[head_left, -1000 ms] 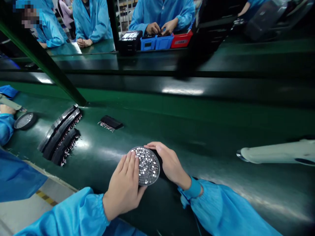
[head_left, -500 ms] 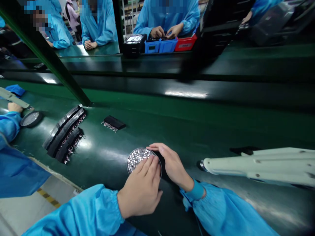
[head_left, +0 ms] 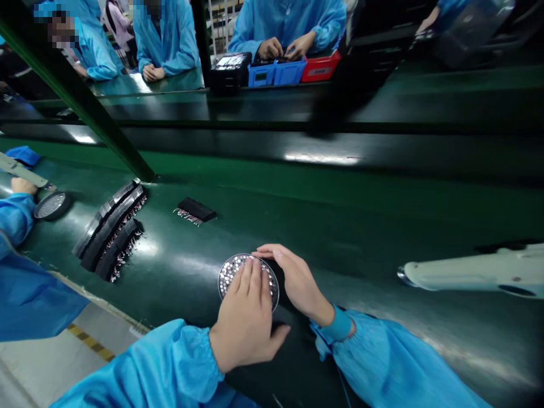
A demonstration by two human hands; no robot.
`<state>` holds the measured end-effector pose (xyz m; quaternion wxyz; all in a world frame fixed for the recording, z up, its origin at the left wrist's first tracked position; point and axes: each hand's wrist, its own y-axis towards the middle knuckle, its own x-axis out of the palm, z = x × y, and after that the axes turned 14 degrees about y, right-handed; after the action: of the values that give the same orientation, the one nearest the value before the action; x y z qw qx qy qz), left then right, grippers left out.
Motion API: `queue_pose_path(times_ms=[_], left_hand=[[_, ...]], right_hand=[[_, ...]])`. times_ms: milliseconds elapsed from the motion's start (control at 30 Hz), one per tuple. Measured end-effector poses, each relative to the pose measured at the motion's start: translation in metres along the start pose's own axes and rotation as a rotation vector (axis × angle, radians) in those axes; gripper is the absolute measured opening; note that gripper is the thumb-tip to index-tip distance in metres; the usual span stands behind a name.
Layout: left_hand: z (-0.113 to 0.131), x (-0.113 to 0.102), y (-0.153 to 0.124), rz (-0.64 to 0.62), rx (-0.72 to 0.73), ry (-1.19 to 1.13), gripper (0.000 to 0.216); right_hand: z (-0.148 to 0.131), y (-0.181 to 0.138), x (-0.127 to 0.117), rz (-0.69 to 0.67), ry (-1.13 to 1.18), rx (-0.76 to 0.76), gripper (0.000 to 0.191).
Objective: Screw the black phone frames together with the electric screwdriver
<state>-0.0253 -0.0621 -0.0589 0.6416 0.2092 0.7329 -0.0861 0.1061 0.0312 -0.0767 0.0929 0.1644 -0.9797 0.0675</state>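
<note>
A round dish (head_left: 225,276) with a thin rim holds many small shiny metal pieces, on the green table in front of me. My left hand (head_left: 250,317) lies flat over the dish, its fingers stretched across the pieces and its thumb out to the right. At the right rim, my right hand (head_left: 297,280) is cupped alongside, its fingers extended and the fingertips at the far edge. Neither hand has its fingers wrapped round anything visible. Part of the dish and its contents is hidden under the left hand.
A pale green long-bodied tool (head_left: 467,272) with a metal tip lies or hangs at right. Rows of black parts with thin leads (head_left: 113,226) and a smaller block (head_left: 194,210) lie left. A green post (head_left: 102,124) slants nearby. A neighbour's arm (head_left: 17,221) is beside another round dish (head_left: 53,205).
My left hand has shifted slightly, its fingers straighter across the pieces and its thumb further out. My right hand stays at the rim. The pale green tool has moved right.
</note>
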Motion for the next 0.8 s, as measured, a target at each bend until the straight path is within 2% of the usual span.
queue_pose_path(times_ms=[100, 267, 367, 500, 633, 800], left_hand=[[-0.006, -0.008, -0.007, 0.069, 0.075, -0.023, 0.069], [-0.018, -0.021, -0.026, 0.050, -0.085, 0.040, 0.067], [-0.015, -0.026, -0.036, 0.015, -0.129, 0.094, 0.069], [-0.002, -0.023, -0.043, -0.031, -0.101, 0.077, 0.073], [0.004, -0.013, -0.033, -0.023, -0.152, 0.082, 0.080], [-0.002, -0.004, -0.008, -0.006, -0.167, 0.049, 0.080]], right_hand=[[0.000, 0.000, 0.000, 0.002, 0.002, 0.008, 0.055], [0.000, 0.000, 0.000, 0.002, 0.003, 0.024, 0.058], [-0.001, 0.000, 0.000, 0.006, 0.000, 0.030, 0.058], [-0.001, -0.001, 0.000, 0.011, 0.002, 0.033, 0.058], [0.000, -0.001, 0.000, 0.017, 0.008, 0.026, 0.058], [-0.001, -0.001, 0.001, 0.024, 0.019, 0.014, 0.058]])
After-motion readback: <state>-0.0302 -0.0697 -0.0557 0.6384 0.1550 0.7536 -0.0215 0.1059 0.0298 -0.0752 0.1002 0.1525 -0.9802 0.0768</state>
